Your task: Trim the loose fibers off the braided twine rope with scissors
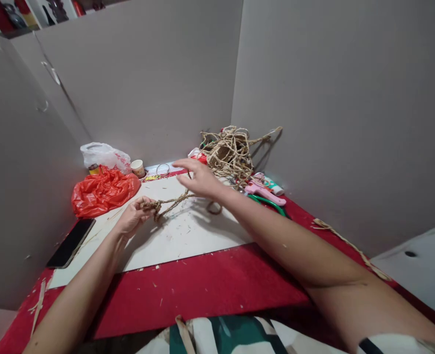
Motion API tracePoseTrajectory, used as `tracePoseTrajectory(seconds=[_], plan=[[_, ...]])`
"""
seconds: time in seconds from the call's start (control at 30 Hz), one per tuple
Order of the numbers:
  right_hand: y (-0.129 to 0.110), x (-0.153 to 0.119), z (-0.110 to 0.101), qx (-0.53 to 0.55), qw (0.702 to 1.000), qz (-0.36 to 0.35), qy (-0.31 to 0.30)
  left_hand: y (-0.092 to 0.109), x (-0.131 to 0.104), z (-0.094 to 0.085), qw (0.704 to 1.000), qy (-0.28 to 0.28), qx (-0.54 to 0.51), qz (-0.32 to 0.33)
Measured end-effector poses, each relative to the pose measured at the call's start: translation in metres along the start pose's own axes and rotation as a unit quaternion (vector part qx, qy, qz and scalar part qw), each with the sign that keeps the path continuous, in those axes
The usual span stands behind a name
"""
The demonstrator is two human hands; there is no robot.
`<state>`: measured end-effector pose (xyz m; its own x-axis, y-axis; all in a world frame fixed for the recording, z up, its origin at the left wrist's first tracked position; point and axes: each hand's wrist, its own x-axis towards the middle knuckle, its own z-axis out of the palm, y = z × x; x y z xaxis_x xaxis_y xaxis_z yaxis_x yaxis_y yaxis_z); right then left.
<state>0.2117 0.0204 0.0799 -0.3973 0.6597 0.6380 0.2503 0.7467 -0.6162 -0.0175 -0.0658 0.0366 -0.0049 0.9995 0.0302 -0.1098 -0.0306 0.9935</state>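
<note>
The left hand (133, 216) is curled in a pinch; the right hand (201, 180) extends, loosely spread.

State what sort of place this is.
Probably a small craft workspace: the left hand holds a knotted brown twisted-fibre cord, a tangled heap of paler cord lies behind, and pale scraps litter the flat white board.

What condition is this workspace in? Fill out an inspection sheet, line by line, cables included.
Surface: white rectangular board on red table covering, strewn with pale scraps.
Job's things: twisted tan cord in hand; tangled tan cord heap at the back.
Clutter: crumpled red plastic bag, white plastic bag, flat black phone-like slab, small paper cup.
Hands: left hand pinches the cord; right hand raised, grip unclear.
Cables: nothing seen on the board.
Surroundings: plain grey upright panels.
</note>
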Motion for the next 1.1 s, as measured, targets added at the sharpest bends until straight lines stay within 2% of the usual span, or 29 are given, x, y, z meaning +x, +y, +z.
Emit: tracePoseTrajectory(seconds=[0.07, 0.1, 0.23, 0.37, 0.47, 0.6, 0.77, 0.87, 0.97, 1.1], plan=[[-0.006, -0.008, 0.017, -0.048, 0.997, -0.062, -0.018, -0.005, -0.003, 0.005, 0.999, -0.018, 0.030, 0.015], [-0.007, -0.013, 0.027, -0.040, 0.996, -0.055, -0.054, -0.006, -0.005, 0.007, 0.998, -0.024, 0.047, 0.025], [0.003, -0.031, 0.056, 0.063, 0.974, 0.055, -0.212, -0.009, -0.011, 0.010, 0.989, -0.027, 0.128, 0.068], [0.014, -0.041, 0.066, 0.137, 0.947, 0.090, -0.275, -0.013, -0.012, 0.009, 0.967, 0.000, 0.227, 0.114], [0.017, -0.043, 0.071, 0.178, 0.940, 0.118, -0.267, -0.015, -0.012, 0.008, 0.945, 0.011, 0.292, 0.147], [0.016, -0.041, 0.081, 0.198, 0.947, 0.161, -0.196, -0.015, -0.013, 0.010, 0.921, 0.009, 0.348, 0.176], [0.017, -0.038, 0.088, 0.209, 0.948, 0.220, -0.100, -0.016, -0.014, 0.015, 0.914, -0.003, 0.357, 0.193], [0.018, -0.037, 0.088, 0.215, 0.938, 0.263, -0.067, -0.018, -0.014, 0.017, 0.916, 0.001, 0.348, 0.201], [0.016, -0.036, 0.083, 0.226, 0.928, 0.286, -0.077, -0.017, -0.013, 0.018, 0.916, 0.014, 0.342, 0.207], [0.009, -0.037, 0.068, 0.255, 0.910, 0.271, -0.184, -0.017, -0.016, 0.020, 0.909, 0.009, 0.358, 0.212]])
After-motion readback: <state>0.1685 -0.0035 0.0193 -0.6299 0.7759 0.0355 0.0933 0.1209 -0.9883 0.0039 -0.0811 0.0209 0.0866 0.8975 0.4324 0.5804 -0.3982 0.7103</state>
